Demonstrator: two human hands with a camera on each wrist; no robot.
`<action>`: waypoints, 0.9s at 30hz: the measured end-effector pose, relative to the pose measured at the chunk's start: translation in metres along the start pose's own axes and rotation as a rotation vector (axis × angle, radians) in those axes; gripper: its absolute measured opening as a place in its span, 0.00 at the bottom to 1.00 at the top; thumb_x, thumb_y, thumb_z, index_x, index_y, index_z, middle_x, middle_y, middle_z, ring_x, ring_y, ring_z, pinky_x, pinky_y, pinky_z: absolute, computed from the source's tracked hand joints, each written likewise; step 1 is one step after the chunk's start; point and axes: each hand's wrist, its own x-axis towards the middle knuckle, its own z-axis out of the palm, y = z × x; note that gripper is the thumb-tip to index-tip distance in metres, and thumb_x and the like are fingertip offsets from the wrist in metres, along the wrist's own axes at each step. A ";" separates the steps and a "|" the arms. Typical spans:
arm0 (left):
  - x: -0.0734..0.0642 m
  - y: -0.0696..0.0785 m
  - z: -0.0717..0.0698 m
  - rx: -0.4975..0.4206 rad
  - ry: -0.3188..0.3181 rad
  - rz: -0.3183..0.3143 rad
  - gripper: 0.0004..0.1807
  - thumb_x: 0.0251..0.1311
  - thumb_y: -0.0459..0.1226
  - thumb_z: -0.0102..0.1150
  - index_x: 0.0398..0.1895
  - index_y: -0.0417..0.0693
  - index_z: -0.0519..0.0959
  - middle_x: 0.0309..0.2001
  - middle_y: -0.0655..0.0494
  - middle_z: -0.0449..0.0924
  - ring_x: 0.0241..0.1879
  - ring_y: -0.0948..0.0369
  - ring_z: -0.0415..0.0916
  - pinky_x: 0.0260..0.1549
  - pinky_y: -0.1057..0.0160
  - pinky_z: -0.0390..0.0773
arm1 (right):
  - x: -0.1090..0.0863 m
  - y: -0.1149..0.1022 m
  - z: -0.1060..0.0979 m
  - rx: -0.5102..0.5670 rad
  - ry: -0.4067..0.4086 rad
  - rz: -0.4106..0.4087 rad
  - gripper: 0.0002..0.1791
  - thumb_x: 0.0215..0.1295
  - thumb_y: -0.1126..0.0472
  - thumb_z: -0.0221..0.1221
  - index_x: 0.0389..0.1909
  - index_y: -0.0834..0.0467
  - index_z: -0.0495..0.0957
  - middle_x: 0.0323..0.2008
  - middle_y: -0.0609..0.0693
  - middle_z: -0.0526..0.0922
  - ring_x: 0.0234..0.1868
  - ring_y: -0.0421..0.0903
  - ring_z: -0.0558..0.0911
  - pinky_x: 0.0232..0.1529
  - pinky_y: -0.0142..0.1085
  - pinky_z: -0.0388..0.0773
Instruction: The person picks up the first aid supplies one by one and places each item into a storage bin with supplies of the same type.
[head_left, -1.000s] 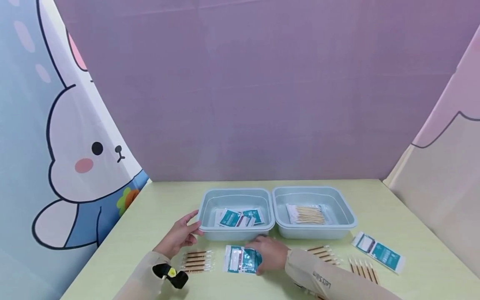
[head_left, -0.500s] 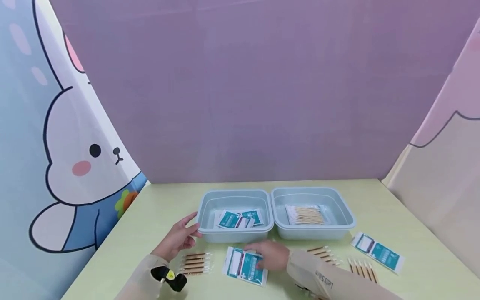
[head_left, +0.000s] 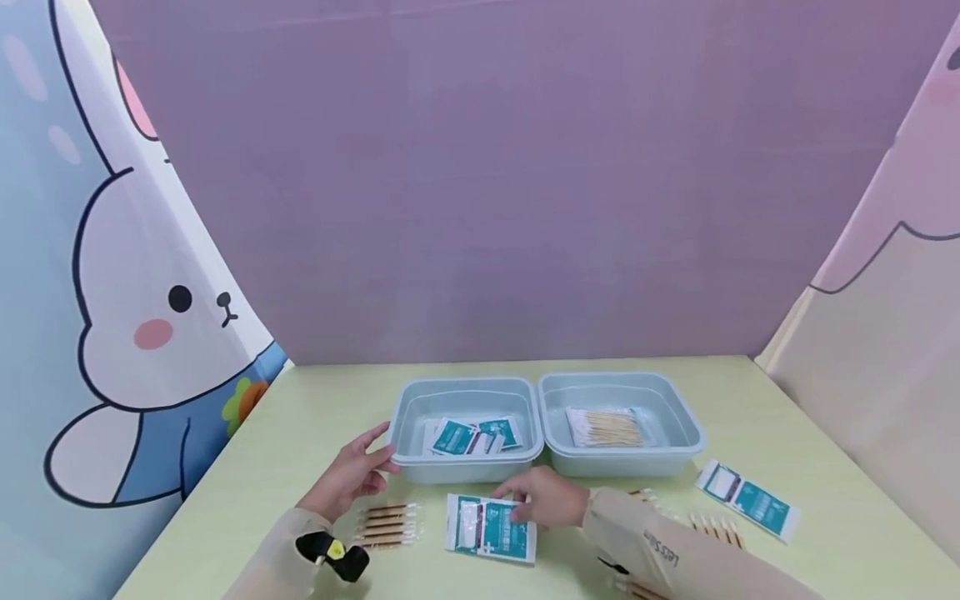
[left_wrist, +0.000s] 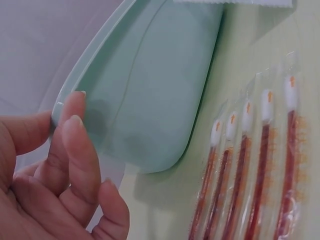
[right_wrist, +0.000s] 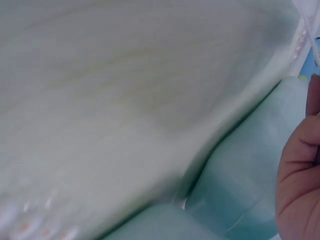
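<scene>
My left hand (head_left: pixel 345 482) holds the rim of the left pale-blue plastic basin (head_left: pixel 476 473), thumb and a finger either side of it in the left wrist view. Several teal-and-white packets (head_left: pixel 453 437) lie inside that basin. In front of it is a flat teal-and-white sealed packet (head_left: pixel 480 529), whose upper right edge my right hand (head_left: pixel 547 497) pinches between thumb and forefinger. The right wrist view catches only part of this hand (right_wrist: pixel 300 185), at its right edge. Beside my left hand lies a clear strip of brown-filled swabs (left_wrist: pixel 242 185) with white tips.
A second pale-blue basin (head_left: pixel 630 465) adjoins the first and contains a pack of wooden cotton swabs (head_left: pixel 611 428). Another teal-and-white packet (head_left: pixel 750 500) lies at the right. More brown swabs (head_left: pixel 716 531) lie near my right sleeve, which partly covers some. A purple backdrop (head_left: pixel 480 183) stands behind the table.
The front packet turned askew, its lower right corner swinging forward, and is now nearly straight again with my right fingers at its edge. My left hand has stayed on the basin rim.
</scene>
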 end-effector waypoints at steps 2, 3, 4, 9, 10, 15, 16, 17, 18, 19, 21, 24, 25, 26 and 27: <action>-0.001 -0.001 -0.003 -0.002 0.002 -0.004 0.31 0.73 0.37 0.48 0.75 0.42 0.53 0.25 0.56 0.81 0.17 0.64 0.70 0.25 0.65 0.70 | 0.000 -0.002 -0.002 0.022 -0.007 -0.010 0.17 0.61 0.72 0.62 0.51 0.63 0.81 0.26 0.43 0.76 0.14 0.36 0.68 0.16 0.27 0.65; -0.002 -0.001 -0.004 -0.003 -0.005 -0.004 0.31 0.73 0.37 0.48 0.75 0.41 0.53 0.24 0.57 0.81 0.17 0.64 0.70 0.25 0.65 0.71 | -0.001 -0.002 -0.003 0.034 -0.011 -0.014 0.16 0.61 0.72 0.61 0.51 0.63 0.81 0.26 0.43 0.77 0.14 0.37 0.67 0.16 0.27 0.65; -0.002 -0.002 -0.004 -0.009 -0.014 -0.004 0.31 0.73 0.36 0.48 0.75 0.40 0.52 0.24 0.57 0.81 0.17 0.65 0.70 0.25 0.65 0.71 | -0.002 -0.002 -0.005 0.045 -0.016 -0.019 0.16 0.62 0.72 0.61 0.51 0.63 0.81 0.27 0.43 0.77 0.14 0.36 0.67 0.16 0.27 0.65; 0.000 -0.001 -0.004 -0.027 -0.093 0.012 0.33 0.74 0.37 0.46 0.76 0.39 0.48 0.25 0.58 0.81 0.17 0.66 0.71 0.26 0.66 0.73 | -0.007 -0.005 -0.014 0.097 -0.011 -0.028 0.15 0.64 0.71 0.59 0.52 0.64 0.80 0.29 0.45 0.79 0.14 0.37 0.66 0.17 0.27 0.65; 0.001 0.000 -0.004 -0.030 -0.094 0.013 0.33 0.74 0.37 0.46 0.76 0.39 0.48 0.25 0.58 0.81 0.17 0.66 0.71 0.26 0.65 0.73 | -0.007 -0.008 -0.017 0.097 -0.001 -0.032 0.15 0.65 0.71 0.59 0.51 0.64 0.80 0.30 0.46 0.81 0.14 0.37 0.66 0.16 0.27 0.65; 0.001 0.006 -0.003 -0.020 -0.061 0.019 0.32 0.73 0.36 0.46 0.76 0.41 0.50 0.26 0.56 0.82 0.18 0.65 0.73 0.28 0.64 0.74 | -0.001 -0.023 -0.033 0.104 0.066 -0.051 0.15 0.66 0.70 0.58 0.53 0.65 0.80 0.30 0.48 0.83 0.13 0.38 0.66 0.15 0.28 0.65; 0.001 0.007 -0.004 -0.018 -0.057 0.021 0.32 0.73 0.36 0.46 0.76 0.41 0.50 0.26 0.56 0.82 0.18 0.65 0.73 0.28 0.63 0.74 | 0.000 -0.025 -0.036 0.101 0.081 -0.050 0.15 0.66 0.70 0.58 0.53 0.65 0.80 0.29 0.48 0.82 0.13 0.39 0.65 0.16 0.28 0.65; 0.000 0.007 -0.004 -0.016 -0.057 0.023 0.32 0.73 0.36 0.46 0.76 0.41 0.50 0.26 0.56 0.82 0.18 0.65 0.74 0.29 0.63 0.73 | 0.002 -0.026 -0.039 0.102 0.094 -0.050 0.15 0.66 0.70 0.58 0.53 0.65 0.80 0.28 0.47 0.81 0.13 0.39 0.65 0.16 0.28 0.65; 0.000 0.007 -0.004 -0.014 -0.060 0.024 0.32 0.73 0.36 0.46 0.76 0.41 0.50 0.26 0.56 0.83 0.18 0.65 0.74 0.29 0.63 0.73 | 0.003 -0.026 -0.042 0.103 0.109 -0.045 0.15 0.66 0.70 0.58 0.53 0.65 0.80 0.27 0.47 0.80 0.13 0.39 0.65 0.16 0.29 0.66; -0.001 0.006 -0.004 -0.014 -0.065 0.022 0.32 0.73 0.36 0.46 0.76 0.41 0.50 0.26 0.57 0.83 0.18 0.65 0.75 0.29 0.63 0.73 | 0.005 -0.025 -0.044 0.107 0.120 -0.039 0.15 0.66 0.70 0.58 0.53 0.65 0.79 0.26 0.46 0.79 0.13 0.39 0.65 0.16 0.29 0.66; -0.001 0.004 -0.005 -0.019 -0.083 0.018 0.33 0.73 0.35 0.46 0.76 0.40 0.49 0.26 0.57 0.83 0.18 0.65 0.76 0.29 0.63 0.73 | 0.008 -0.023 -0.048 0.102 0.140 -0.032 0.14 0.66 0.69 0.58 0.52 0.65 0.80 0.25 0.45 0.79 0.13 0.39 0.66 0.16 0.30 0.68; -0.001 0.003 -0.007 -0.022 -0.106 0.022 0.33 0.72 0.35 0.47 0.76 0.40 0.49 0.27 0.57 0.84 0.18 0.65 0.77 0.29 0.64 0.73 | 0.014 -0.022 -0.057 0.116 0.166 -0.023 0.14 0.66 0.69 0.58 0.52 0.65 0.80 0.24 0.46 0.80 0.12 0.40 0.68 0.17 0.33 0.70; -0.001 0.003 -0.008 -0.022 -0.110 0.022 0.33 0.72 0.35 0.47 0.76 0.40 0.49 0.27 0.57 0.84 0.18 0.65 0.77 0.28 0.64 0.73 | 0.016 -0.023 -0.060 0.113 0.168 -0.023 0.15 0.66 0.69 0.58 0.52 0.66 0.80 0.24 0.47 0.81 0.12 0.40 0.68 0.18 0.34 0.72; -0.001 0.003 -0.008 -0.023 -0.110 0.023 0.33 0.72 0.35 0.47 0.76 0.40 0.49 0.27 0.57 0.84 0.18 0.65 0.77 0.28 0.64 0.73 | 0.019 -0.023 -0.063 0.109 0.172 -0.024 0.15 0.66 0.69 0.58 0.53 0.66 0.79 0.24 0.48 0.81 0.12 0.40 0.69 0.20 0.36 0.73; -0.001 0.003 -0.008 -0.023 -0.107 0.023 0.33 0.72 0.35 0.47 0.76 0.40 0.49 0.27 0.57 0.84 0.18 0.65 0.76 0.28 0.64 0.72 | 0.022 -0.024 -0.066 0.106 0.176 -0.020 0.16 0.66 0.70 0.58 0.54 0.67 0.78 0.24 0.49 0.82 0.13 0.40 0.70 0.20 0.37 0.74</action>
